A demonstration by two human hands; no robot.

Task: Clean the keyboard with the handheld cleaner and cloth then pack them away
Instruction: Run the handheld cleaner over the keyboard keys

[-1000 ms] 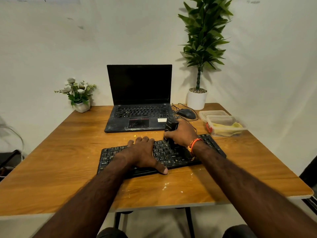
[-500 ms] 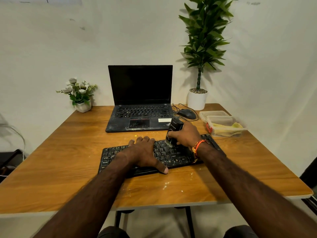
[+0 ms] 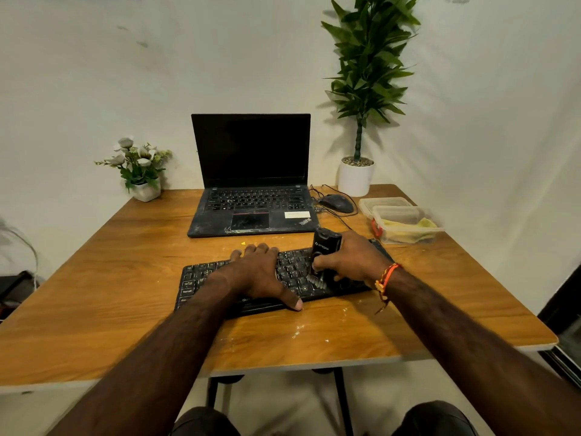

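At the far left of the desk (image 3: pixel 94 278) stands a small pot of white flowers (image 3: pixel 138 171). Moving right, an open laptop (image 3: pixel 251 190) sits behind the black keyboard (image 3: pixel 201 278), which lies near the front edge, its keys speckled with pale dust. The left hand (image 3: pixel 261 272) lies flat on the keyboard's middle, fingers spread and straight, thumb at the near edge, steadying it rather than gripping. Just beside it, the right hand (image 3: pixel 352 259) has its grip wrapped around the black handheld cleaner (image 3: pixel 323 247), held upright with its brush end down on the keys right of centre. Behind it is a mouse (image 3: pixel 336 202), then a tall potted plant (image 3: pixel 361 121). At the far right stand 2 clear plastic containers (image 3: pixel 405 221); the nearer holds something yellow, probably the cloth, though I cannot be sure.

By my reading, the task is in its early part: brushing is underway, and crumbs lie scattered on the desk in front. Wiping with the cloth and packing both tools away are left.
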